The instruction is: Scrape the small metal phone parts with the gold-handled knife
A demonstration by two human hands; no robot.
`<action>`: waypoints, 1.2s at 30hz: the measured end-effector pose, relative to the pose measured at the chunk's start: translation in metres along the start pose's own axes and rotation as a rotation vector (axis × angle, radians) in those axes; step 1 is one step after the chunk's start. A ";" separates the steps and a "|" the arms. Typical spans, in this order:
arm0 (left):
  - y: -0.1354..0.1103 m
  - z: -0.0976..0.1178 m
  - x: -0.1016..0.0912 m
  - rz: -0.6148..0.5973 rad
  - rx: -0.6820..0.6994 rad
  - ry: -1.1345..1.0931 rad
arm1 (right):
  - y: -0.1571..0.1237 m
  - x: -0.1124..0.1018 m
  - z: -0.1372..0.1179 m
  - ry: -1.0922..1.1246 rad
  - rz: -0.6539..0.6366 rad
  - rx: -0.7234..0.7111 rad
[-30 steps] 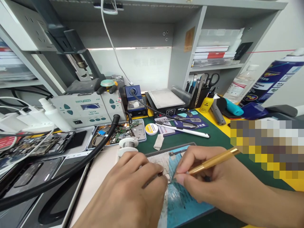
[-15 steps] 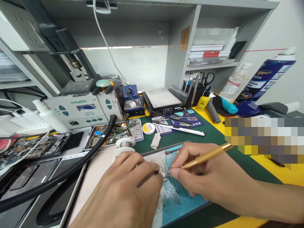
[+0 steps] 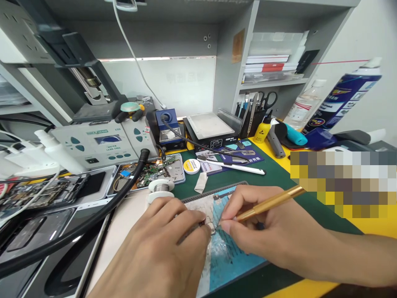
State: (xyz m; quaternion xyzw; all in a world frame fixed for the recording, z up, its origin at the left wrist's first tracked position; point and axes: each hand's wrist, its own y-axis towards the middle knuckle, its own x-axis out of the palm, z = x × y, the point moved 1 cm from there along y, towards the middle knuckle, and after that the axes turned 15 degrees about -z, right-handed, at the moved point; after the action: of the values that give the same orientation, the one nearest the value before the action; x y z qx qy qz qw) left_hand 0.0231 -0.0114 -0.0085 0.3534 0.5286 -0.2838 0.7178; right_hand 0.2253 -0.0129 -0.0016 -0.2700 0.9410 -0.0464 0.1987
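Observation:
My right hand (image 3: 263,227) grips a slim gold-handled craft knife (image 3: 268,203) like a pen, its fine tip mostly hidden by the fingers. That tip points at a small pale, looped part (image 3: 212,228) on a worn blue-and-grey work plate (image 3: 231,265). From the other side my left hand (image 3: 167,244) bends its fingers closed over the plate. Thumb and forefinger press close beside the small part, and something dark shows between the fingers, too covered to name. The two hands' fingertips almost meet.
Behind the hands lie a solder spool (image 3: 160,189), a round tin (image 3: 191,166) and a white pen-like tool (image 3: 235,166). A tray of circuit boards (image 3: 173,169) stands left of them. A thick black hose (image 3: 124,207) crosses the left side. Farther back is a hot-air station (image 3: 102,142).
The whole view has shifted slightly, so things sit a little farther left and up. Both hands keep nearly the same pose at the small part.

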 end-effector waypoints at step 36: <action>-0.003 0.005 -0.004 -0.001 -0.007 -0.006 | -0.001 0.001 0.004 0.113 0.003 0.013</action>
State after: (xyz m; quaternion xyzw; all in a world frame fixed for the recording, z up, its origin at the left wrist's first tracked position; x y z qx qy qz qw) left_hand 0.0228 -0.0169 -0.0039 0.3496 0.5276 -0.2835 0.7204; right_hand 0.2266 -0.0140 -0.0051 -0.2644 0.9507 -0.0672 0.1473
